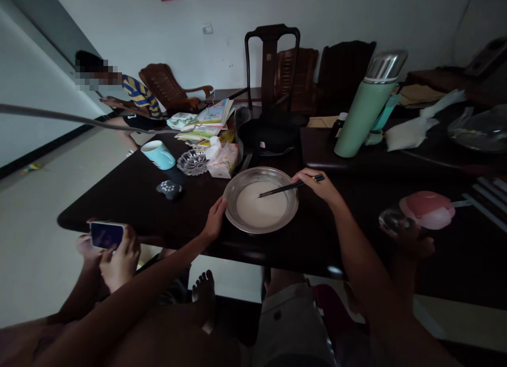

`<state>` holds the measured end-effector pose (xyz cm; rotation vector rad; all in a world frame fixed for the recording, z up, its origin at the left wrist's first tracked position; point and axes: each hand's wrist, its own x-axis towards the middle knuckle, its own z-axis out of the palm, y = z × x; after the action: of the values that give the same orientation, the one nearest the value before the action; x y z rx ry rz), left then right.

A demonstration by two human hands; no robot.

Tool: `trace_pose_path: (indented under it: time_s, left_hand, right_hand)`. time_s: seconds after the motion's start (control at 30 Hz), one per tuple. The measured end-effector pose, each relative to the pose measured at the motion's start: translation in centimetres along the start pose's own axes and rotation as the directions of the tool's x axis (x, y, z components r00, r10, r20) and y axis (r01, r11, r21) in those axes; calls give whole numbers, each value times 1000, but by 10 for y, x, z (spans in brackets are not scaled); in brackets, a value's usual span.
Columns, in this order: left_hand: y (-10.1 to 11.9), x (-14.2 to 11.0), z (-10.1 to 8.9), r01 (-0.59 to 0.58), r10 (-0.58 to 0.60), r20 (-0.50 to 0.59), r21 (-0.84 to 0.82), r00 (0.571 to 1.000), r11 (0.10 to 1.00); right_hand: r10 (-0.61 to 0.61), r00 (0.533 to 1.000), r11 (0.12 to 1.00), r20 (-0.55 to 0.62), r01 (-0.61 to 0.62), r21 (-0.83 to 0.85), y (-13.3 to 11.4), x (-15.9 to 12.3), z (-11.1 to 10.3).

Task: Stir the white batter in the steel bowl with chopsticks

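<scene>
A wide metal bowl (230, 197) stands on the dark table in front of me, with a pale, milky liquid (261, 211) in it. My left hand (215, 217) grips the bowl's left rim. In my right hand (317, 183), above the right rim, is a pair of dark chopsticks (283, 188). They slant down to the left, and their tips reach the liquid near the middle of the bowl. Whether the tips dip below its surface I cannot tell.
Behind the bowl are a tissue box (224, 162), a glass dish (193, 162) and a blue mug (158, 154). A green thermos (366, 116) stands back right. At left another person's hands hold a phone (106, 235); at right another hand (414, 243) is near a pink container (428, 209).
</scene>
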<state>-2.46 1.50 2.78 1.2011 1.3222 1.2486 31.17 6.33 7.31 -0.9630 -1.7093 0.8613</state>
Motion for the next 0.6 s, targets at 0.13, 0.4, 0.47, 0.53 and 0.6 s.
trace_pose_path:
  time_s: [0.13,0.4,0.47,0.53,0.6]
  left_hand:
    - [-2,1,-1,-8,8,5,16,1000,1000]
    - [2,-1,-1,-9,8,14,52,1000,999]
    - [2,-1,-1,-11,11,12,45,1000,999]
    - [2,-1,0,-10,10,6,42,1000,999]
    - [2,-1,0,-11,11,3,47,1000,999]
  right_hand:
    - [50,995,998,-89,-47,40,2,-1,-5]
    - [25,999,999,-37,-24,23,1,0,-1]
    - [60,994,997,-86,-55,51,2,-1,-3]
    - [77,996,995,-51,-73,68,2,-1,-3]
    - [61,998,996,27,-63,56,1,-1,-1]
